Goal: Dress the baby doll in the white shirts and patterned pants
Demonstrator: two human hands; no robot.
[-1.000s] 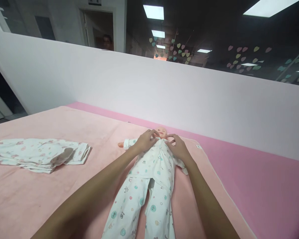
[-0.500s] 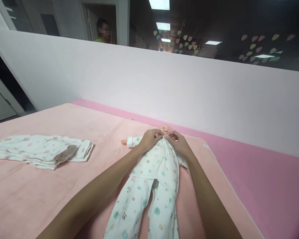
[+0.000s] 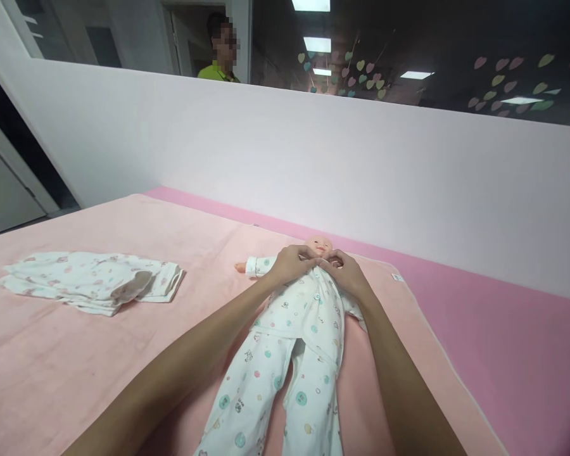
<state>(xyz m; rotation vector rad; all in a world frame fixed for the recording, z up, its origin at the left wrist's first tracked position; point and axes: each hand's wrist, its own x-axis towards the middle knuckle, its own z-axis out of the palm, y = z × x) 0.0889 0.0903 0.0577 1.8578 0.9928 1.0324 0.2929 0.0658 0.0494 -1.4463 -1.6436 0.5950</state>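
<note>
A baby doll [image 3: 321,245] lies on its back on a pink towel [image 3: 76,354], dressed in a white romper [image 3: 294,342] with coloured prints. My left hand [image 3: 292,263] and my right hand [image 3: 344,272] meet at the romper's collar just under the doll's chin. Both hands pinch the collar fabric, fingers closed on it. The doll's bare hand [image 3: 240,267] sticks out of a sleeve to the left. My forearms hide part of the romper's sides.
A folded pile of printed baby clothes [image 3: 95,282] lies on the towel at the left. A darker pink mat [image 3: 503,342] shows at the right. A white partition wall [image 3: 313,152] stands behind. A person in a yellow-green top [image 3: 218,69] stands beyond it.
My hands have come together from the doll's shoulders to the collar and closed on the fabric. The person behind the partition has come further into view.
</note>
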